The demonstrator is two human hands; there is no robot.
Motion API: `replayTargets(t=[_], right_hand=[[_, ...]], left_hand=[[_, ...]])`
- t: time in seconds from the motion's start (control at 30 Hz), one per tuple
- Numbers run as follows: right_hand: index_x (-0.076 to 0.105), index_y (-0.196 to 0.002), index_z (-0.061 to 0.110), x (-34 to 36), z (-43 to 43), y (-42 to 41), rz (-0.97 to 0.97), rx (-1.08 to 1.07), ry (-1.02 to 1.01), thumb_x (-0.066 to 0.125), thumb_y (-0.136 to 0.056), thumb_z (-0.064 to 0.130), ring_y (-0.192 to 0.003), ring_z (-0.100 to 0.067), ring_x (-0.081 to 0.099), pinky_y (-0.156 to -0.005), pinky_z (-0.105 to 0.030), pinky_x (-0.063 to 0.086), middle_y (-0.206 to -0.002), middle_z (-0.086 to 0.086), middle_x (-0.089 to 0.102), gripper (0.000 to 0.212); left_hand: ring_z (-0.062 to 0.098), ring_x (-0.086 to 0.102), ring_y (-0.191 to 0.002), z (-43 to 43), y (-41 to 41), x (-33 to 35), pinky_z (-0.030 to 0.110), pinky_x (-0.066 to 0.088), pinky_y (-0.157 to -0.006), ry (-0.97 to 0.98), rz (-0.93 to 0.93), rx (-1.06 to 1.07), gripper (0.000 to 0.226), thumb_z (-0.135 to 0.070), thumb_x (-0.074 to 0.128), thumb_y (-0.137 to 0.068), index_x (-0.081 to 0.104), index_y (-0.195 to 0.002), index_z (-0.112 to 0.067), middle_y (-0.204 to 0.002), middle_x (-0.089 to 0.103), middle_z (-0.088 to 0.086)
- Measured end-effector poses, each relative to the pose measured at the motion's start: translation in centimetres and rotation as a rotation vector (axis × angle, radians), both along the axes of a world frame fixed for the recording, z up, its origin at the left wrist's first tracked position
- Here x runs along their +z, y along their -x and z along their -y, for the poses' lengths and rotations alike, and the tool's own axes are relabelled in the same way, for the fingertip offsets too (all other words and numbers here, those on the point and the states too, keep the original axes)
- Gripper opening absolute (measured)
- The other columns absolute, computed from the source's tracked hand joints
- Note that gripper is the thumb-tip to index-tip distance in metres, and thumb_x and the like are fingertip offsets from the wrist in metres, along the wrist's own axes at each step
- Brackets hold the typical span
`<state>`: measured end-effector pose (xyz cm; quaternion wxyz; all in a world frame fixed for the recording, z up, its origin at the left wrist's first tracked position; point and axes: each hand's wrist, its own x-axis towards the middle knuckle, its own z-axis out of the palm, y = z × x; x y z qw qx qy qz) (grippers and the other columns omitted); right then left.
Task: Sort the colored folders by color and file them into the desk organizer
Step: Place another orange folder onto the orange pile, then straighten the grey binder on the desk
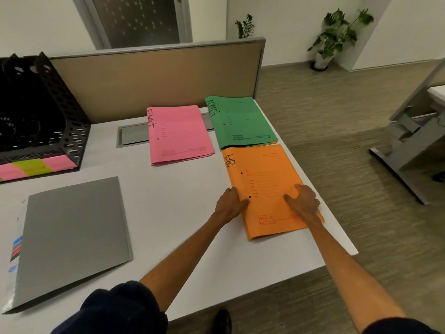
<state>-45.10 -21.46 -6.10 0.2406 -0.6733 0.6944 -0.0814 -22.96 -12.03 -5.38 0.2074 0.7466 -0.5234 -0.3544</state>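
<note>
Only black desk organizer (48, 112), slots dark, orange folders (267, 186) outside

Folders and organizer on the table (183, 213)

Organizer (41, 112) stands far left; binder (72, 237) lies before it; FINANCE folder (180, 135) sits centre, ADMIN folder (240, 121) right, HR folder (267, 184) before that.

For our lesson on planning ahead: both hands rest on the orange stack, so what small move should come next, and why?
Probably close both hands around the orange folders and lift them together. The left hand is at the stack's left edge and the right lies on top near the right edge, so both sides are covered. The black organizer across the desk looks empty.
</note>
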Motion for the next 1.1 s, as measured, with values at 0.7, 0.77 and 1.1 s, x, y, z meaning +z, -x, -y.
replayTargets(t=[0.7,0.77,1.1], right_hand=[[0.059,-0.123,0.014,3.1,-3.4,-13.6,0.256,0.146,0.111,0.065,-0.089,0.027,-0.129,-0.027,0.044,-0.105,-0.049,0.038,-0.136,-0.007,0.047,0.037],[0.060,-0.122,0.013,3.5,-4.6,-16.3,0.293,0.192,0.140,0.066,-0.089,0.025,-0.126,-0.027,0.047,-0.103,-0.047,0.040,-0.134,-0.008,0.049,0.035],[0.059,-0.120,0.010,4.4,-11.8,-30.6,0.397,0.410,0.080,0.068,-0.089,0.026,-0.108,-0.026,0.061,-0.096,-0.042,0.049,-0.130,-0.011,0.051,0.036]], left_hand=[[0.027,0.048,-0.129,-6.0,-9.0,0.7,0.040,0.045,-0.102,0.177,0.020,0.294,0.069,-0.044,0.060,-0.091,0.032,-0.145,-0.011,-0.145,0.040,0.013],[0.027,0.049,-0.127,-7.7,-11.4,1.0,0.040,0.045,-0.102,0.209,0.054,0.330,0.064,-0.043,0.060,-0.092,0.035,-0.143,-0.013,-0.141,0.043,0.013],[0.025,0.045,-0.129,-16.6,-24.0,2.7,0.049,0.036,-0.105,0.237,0.226,0.560,0.061,-0.048,0.058,-0.090,0.040,-0.139,-0.016,-0.138,0.045,0.008]])
